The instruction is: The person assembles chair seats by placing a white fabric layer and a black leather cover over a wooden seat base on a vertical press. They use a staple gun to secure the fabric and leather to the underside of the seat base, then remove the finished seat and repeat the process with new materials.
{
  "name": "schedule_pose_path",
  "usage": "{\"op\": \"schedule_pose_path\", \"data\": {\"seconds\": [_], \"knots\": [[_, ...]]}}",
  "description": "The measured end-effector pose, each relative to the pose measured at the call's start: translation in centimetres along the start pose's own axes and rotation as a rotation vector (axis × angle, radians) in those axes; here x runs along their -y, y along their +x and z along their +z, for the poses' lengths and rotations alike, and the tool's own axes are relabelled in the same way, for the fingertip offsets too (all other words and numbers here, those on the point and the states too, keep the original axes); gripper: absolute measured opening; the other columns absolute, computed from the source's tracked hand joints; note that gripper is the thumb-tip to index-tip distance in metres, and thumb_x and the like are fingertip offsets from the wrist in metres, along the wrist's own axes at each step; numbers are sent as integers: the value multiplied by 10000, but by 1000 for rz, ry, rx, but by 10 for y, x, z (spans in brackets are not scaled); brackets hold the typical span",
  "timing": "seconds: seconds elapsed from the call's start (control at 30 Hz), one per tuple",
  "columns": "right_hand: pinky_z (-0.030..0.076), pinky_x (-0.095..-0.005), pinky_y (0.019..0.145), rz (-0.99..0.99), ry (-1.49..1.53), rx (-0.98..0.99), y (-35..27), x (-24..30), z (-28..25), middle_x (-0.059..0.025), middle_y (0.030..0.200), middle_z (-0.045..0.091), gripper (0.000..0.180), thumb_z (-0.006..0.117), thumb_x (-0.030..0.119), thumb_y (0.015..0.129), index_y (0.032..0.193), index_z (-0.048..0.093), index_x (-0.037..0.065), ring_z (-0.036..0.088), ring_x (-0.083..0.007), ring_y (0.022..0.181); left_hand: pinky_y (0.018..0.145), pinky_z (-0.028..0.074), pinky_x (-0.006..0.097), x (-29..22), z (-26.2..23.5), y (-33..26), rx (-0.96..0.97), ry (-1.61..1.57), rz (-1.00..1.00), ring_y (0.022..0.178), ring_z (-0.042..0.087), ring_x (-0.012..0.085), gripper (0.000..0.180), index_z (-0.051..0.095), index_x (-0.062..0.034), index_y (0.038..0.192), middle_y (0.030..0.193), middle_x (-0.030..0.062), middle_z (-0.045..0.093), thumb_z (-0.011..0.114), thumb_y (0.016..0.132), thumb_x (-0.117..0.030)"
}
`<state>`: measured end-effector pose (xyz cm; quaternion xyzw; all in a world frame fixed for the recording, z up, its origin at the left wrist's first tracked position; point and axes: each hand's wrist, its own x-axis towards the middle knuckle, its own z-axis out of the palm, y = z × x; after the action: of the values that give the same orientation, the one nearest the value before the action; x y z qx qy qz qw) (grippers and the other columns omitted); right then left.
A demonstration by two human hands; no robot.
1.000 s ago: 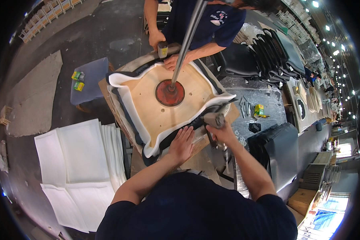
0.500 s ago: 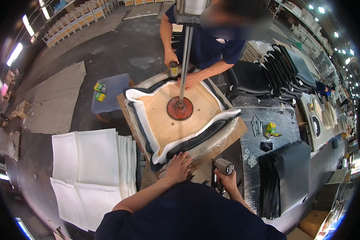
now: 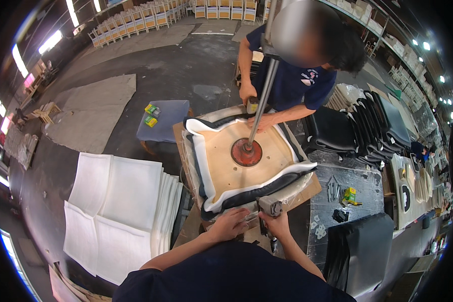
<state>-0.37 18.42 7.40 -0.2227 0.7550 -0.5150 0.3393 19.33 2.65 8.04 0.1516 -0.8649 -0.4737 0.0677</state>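
Observation:
A wooden seat panel lies underside up in front of me, with white padding and a black cover around its edges. A red round clamp foot on a metal rod presses on its middle. My left hand is at the near edge, fingers extended and apart from any tool; whether it touches the cover is unclear. In my right hand is a staple gun, its head beside the near edge. Across from me, a co-worker's hand holds another staple gun at the far edge.
White padding sheets are stacked at left, beyond them a blue-grey stool with small boxes. At right stand black cover sheets, a plastic-covered table with a yellow-green box, and a pile of black seats.
My right hand has raised the staple gun leftward to the seat's near edge. My left hand has come off its flat rest there and turned. The whole view has shifted.

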Motion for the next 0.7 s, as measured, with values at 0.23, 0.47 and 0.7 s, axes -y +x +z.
{"op": "schedule_pose_path", "data": {"seconds": [0.23, 0.47, 0.7], "knots": [[466, -319, 503, 24, 68, -125, -1, 4, 29, -16, 709, 685, 182, 872, 137, 931, 930, 725, 29, 622, -121, 556, 993, 569, 457, 16, -75, -23, -593, -17, -128, 1153, 710, 367, 210, 796, -44, 1176, 1194, 174, 769, 696, 996, -86], [609, -404, 826, 8, -205, -226, 2, -5, 45, -147, 1042, 821, 406, 911, 243, 875, 1170, 762, 6, 806, -285, 951, 1183, 484, 463, 82, -103, -34, -420, -60, -387, 1373, 626, 413, 554, 610, -77, 1518, 1453, 230, 669, 721, 998, -236], [616, -417, 896, 59, -267, -259, -1, -13, 46, -175, 1113, 823, 463, 909, 266, 868, 1232, 769, 18, 809, -316, 1049, 1179, 482, 467, 91, -105, -30, -245, -42, -273, 1378, 625, 416, 566, 584, -48, 1538, 1489, 228, 660, 693, 1017, -244]]}}
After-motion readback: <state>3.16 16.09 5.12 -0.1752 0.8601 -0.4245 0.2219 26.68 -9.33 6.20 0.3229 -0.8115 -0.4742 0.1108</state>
